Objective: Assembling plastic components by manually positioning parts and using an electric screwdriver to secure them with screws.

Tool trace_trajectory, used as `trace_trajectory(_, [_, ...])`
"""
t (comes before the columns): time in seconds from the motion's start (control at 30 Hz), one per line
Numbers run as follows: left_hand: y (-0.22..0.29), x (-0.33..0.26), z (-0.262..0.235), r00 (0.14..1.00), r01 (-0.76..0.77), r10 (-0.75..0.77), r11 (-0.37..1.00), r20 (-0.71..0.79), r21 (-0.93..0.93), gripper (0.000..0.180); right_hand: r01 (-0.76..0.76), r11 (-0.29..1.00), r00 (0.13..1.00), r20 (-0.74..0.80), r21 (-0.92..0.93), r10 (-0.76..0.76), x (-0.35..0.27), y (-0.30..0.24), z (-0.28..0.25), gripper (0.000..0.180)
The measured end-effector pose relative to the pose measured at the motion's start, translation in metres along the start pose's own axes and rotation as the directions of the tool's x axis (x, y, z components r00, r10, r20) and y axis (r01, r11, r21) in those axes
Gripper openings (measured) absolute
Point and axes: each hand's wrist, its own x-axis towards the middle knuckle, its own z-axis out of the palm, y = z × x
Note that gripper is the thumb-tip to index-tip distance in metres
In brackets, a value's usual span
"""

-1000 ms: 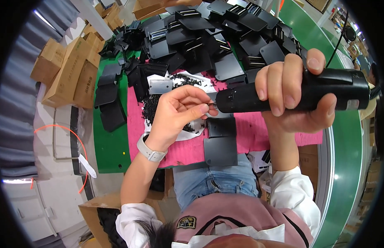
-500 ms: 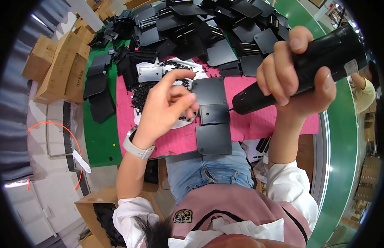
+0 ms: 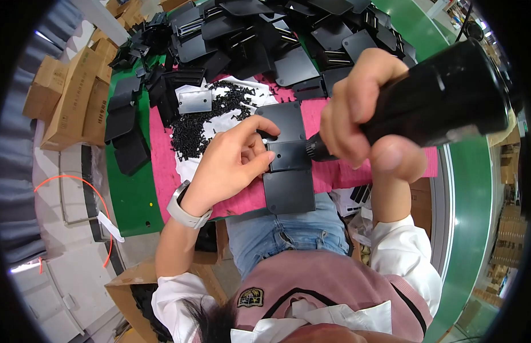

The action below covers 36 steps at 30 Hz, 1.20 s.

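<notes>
My right hand [image 3: 362, 123] grips a thick black electric screwdriver [image 3: 442, 94], its tip resting on a flat black hinged bracket [image 3: 288, 163] that lies on a pink mat [image 3: 162, 154]. My left hand [image 3: 231, 163] rests on the bracket's left edge, fingers pinched at the middle plate close to the driver tip. A heap of small black screws [image 3: 208, 117] lies on a white sheet just beyond the left hand, with a grey metal plate [image 3: 195, 102] beside it.
Many black brackets [image 3: 265, 34] are piled at the far side of the green table [image 3: 128, 200]. Cardboard boxes [image 3: 71, 97] stand at the left. A green conveyor strip [image 3: 471, 206] runs along the right. An open carton [image 3: 134, 286] sits by my left elbow.
The driver has swung from level to pointing down onto the bracket. My left hand dropped from the driver's tip to the bracket's left edge. The view has shifted closer.
</notes>
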Motion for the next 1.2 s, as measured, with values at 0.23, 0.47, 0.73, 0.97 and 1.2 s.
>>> trace_trajectory(0.23, [0.002, 0.0, 0.002, 1.0, -0.006, 0.006, 1.0, -0.012, -0.008, 0.019, -0.037, 0.999, 0.999, 0.0, -0.036, 0.037, 0.002, 0.001, 0.004, 0.035])
trace_trajectory(0.47, [0.001, 0.0, 0.001, 1.0, -0.018, 0.019, 1.0, -0.024, 0.013, 0.015, -0.046, 0.998, 0.999, 0.013, -0.04, 0.046, 0.007, 0.006, 0.01, 0.032])
trace_trajectory(0.73, [-0.006, -0.003, 0.008, 0.983, -0.064, 0.075, 0.996, -0.169, 0.068, 0.01, 0.034, 0.999, 0.995, 0.091, 0.023, -0.036, 0.01, 0.005, 0.011, 0.041])
trace_trajectory(0.97, [0.006, -0.008, -0.001, 0.982, -0.154, 0.091, 0.888, -0.163, -0.433, 0.014, 0.306, 0.887, 0.926, 0.107, 0.346, -0.362, 0.018, 0.006, -0.006, 0.039])
trace_trajectory(1.2, [0.004, -0.007, 0.0, 0.984, -0.149, 0.087, 0.878, -0.154, -0.455, 0.012, 0.313, 0.862, 0.906, 0.147, 0.399, -0.396, 0.016, 0.013, -0.014, 0.044])
